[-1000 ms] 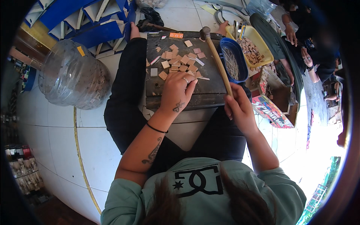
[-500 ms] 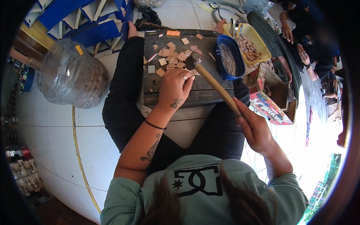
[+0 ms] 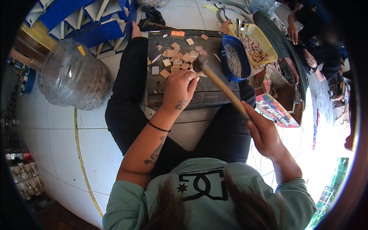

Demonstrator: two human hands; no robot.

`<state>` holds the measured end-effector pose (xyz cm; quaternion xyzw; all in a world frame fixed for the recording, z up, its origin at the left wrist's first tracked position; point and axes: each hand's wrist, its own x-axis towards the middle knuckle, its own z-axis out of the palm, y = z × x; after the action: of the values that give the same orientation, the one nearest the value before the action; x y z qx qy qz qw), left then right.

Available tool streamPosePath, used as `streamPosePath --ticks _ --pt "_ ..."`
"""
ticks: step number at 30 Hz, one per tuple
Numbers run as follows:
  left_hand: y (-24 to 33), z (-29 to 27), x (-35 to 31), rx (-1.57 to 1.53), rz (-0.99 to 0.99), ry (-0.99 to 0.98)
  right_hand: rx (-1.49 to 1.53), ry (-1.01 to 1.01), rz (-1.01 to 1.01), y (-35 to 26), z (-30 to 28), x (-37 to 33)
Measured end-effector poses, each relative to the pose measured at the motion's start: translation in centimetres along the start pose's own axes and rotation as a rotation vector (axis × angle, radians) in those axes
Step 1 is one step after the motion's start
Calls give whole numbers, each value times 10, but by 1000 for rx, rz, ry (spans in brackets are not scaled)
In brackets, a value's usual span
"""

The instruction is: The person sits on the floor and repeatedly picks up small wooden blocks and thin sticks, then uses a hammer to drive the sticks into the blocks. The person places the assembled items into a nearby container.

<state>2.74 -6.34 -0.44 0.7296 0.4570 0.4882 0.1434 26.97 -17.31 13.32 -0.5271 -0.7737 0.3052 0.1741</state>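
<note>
I sit on the floor with a dark wooden board [image 3: 207, 90] across my lap. Several small tan wooden tiles [image 3: 180, 57] lie scattered on it. My left hand [image 3: 178, 88] rests on the board with its fingers pinched at a small piece near the tiles; what it pinches is hidden. My right hand [image 3: 262, 132] grips the wooden handle of a hammer [image 3: 220, 82]. The hammer's dark head is down on the board right beside my left fingertips.
A blue oval bowl of thin nails [image 3: 234, 59] and a yellow tray of wooden pieces [image 3: 258, 48] sit at the board's right. A big clear plastic jug [image 3: 73, 78] lies at left, blue frames [image 3: 92, 27] behind it. Other people [image 3: 318, 50] sit at upper right.
The hammer swung from raised and pointing away down onto the board beside my left fingers. My right hand drew back toward me. My left hand stayed in place.
</note>
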Motion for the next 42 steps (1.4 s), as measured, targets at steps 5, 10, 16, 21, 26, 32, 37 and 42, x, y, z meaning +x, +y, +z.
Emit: streamPosePath --ticks 5,10,16,21,26,32,37,42 --pt "4 0 -1 -18 13 9 5 -37 56 -4 -7 -1" --pt "6 -1 0 27 4 -25 -7 -3 -34 -6 -8 1" --pt "7 0 1 33 47 9 0 -23 -7 -6 -11 0" --pt "7 1 0 46 66 25 81 28 -17 -3 -9 0" --pt "6 2 1 47 58 14 71 -43 73 0 -8 -1" --pt "10 -1 -1 65 47 10 1 187 -59 19 18 9" --pt "23 -10 -2 -312 -253 -31 -143 247 88 45 67 28" --pt "29 -22 -11 -887 -530 -283 -519 449 -146 44 76 48"
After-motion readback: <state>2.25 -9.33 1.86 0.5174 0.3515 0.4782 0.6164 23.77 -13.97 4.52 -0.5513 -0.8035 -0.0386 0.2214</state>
